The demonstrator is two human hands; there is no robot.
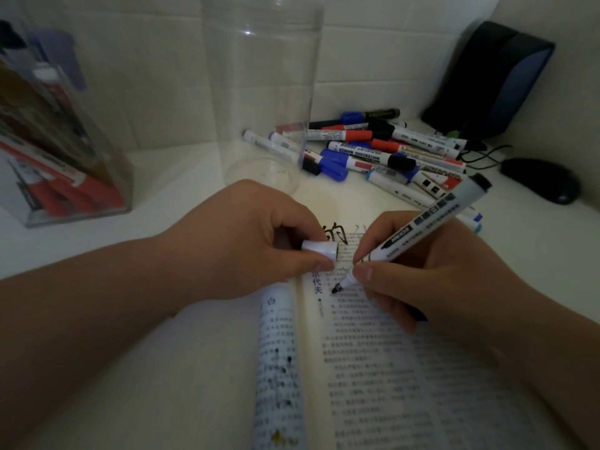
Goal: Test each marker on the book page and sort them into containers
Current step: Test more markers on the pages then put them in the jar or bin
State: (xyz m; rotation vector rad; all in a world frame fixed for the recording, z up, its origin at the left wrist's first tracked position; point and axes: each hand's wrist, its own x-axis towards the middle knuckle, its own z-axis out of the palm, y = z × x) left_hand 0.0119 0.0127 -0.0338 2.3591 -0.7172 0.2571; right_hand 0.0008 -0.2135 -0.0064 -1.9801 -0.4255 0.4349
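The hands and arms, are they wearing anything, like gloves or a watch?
No. The left hand and the right hand are bare: no gloves, no rings that show. The left forearm and right forearm are bare too: no sleeve, watch or bracelet in view.

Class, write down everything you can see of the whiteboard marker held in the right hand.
The whiteboard marker has a white, plastic-looking barrel with black print and a dark rear end. It is uncapped, black tip bared. It slants, rear up and away, tip down at the right-hand book page. The right hand pinches it near the tip; the left hand holds a white cap.
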